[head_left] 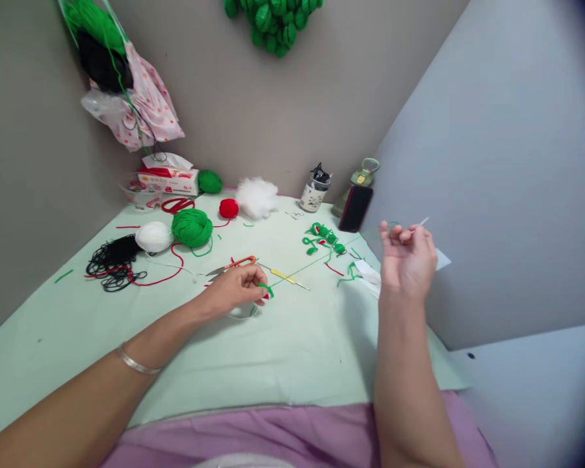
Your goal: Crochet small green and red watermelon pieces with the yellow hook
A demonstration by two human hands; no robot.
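My left hand [241, 286] rests on the pale green table cover [283, 351], fingers closed on a small green and red crocheted piece [266, 290]. A thin green yarn strand [316, 260] runs taut from that piece up and to the right. My right hand [407, 257] is raised at the right, fingers pinched on a thin needle [420, 223] that the strand leads to. Orange-handled snips [234, 264] and a yellow-handled crochet hook [286, 277] lie just beyond my left hand.
A green yarn ball [192, 227], white ball [153, 236], black yarn tangle [113, 260], small red ball [229, 208], white stuffing [256, 197], tissue box [168, 179], jar [314, 192], phone [355, 208] and small green crocheted pieces [324, 237] lie around. Walls close in behind and right.
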